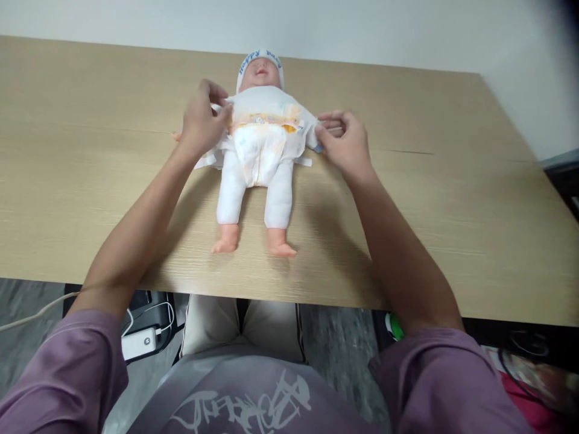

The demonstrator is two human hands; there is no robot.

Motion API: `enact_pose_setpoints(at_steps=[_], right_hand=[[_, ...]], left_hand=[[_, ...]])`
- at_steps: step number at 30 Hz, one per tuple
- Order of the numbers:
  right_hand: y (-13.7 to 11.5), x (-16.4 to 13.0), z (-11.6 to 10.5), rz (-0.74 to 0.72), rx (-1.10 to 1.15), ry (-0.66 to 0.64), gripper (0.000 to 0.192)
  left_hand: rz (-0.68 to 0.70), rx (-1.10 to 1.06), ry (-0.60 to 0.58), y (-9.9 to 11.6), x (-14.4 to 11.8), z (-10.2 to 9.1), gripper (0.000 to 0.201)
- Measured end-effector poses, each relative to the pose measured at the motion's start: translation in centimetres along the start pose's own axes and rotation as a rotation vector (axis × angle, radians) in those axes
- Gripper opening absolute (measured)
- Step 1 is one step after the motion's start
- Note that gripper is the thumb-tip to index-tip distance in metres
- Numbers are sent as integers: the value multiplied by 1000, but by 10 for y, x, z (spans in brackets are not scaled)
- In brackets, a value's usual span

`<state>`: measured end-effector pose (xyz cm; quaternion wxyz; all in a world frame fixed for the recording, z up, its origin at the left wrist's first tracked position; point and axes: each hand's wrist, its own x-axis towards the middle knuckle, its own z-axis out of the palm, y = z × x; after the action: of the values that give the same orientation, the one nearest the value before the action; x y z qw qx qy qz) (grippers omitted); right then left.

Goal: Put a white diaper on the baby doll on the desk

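A baby doll [246, 181] lies on its back on the table, feet toward me, in white clothes and a white cap with blue lettering. A white and orange diaper [260, 144] covers its crotch and belly, its front panel spread out to both sides. White side tabs [305, 161] stick out loose near the hips. My left hand [205, 117] is closed at the panel's left edge, thumb and fingers bent by the doll's arm. My right hand [346, 141] pinches at the panel's right edge, beside the doll's blue-cuffed sleeve; the exact contact is partly hidden.
The wooden table [429, 211] reaches to a pale wall behind. Below its front edge, at left, a white charger [139, 343] with cables rests on a black surface. A green and white object [395, 327] and a pink item [534, 401] are low at right.
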<state>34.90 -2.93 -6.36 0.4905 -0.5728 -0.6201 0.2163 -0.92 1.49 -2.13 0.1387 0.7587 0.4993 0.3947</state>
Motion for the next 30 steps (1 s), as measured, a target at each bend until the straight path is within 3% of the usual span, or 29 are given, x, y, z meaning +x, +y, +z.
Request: enact_pose_setpoints(at_steps=[2, 4, 7, 9, 12, 16, 21, 27, 30], right_hand=[[5, -21, 5, -33, -63, 43, 39], [7, -43, 13, -61, -116, 51, 35], [10, -61, 21, -98, -226, 55, 28], [13, -62, 22, -103, -304, 47, 26], [19, -56, 19, -16, -355, 15, 28], [21, -50, 17, 104, -397, -19, 32], [16, -50, 12, 156, -388, -90, 36], [7, -44, -5, 108, 58, -139, 49], [-10, -34, -1, 93, 172, -150, 52]], left_hand=[[83, 75, 145, 25, -3, -2, 21], [226, 109, 194, 56, -8, 0, 28], [404, 85, -2, 95, -15, 13, 18], [403, 140, -180, 107, -17, 26, 14], [339, 252, -302, 107, -17, 43, 29], [342, 253, -311, 96, -17, 54, 42], [338, 243, -314, 94, -20, 55, 50], [281, 189, -326, 95, -21, 56, 54], [278, 202, -336, 96, -21, 56, 63]])
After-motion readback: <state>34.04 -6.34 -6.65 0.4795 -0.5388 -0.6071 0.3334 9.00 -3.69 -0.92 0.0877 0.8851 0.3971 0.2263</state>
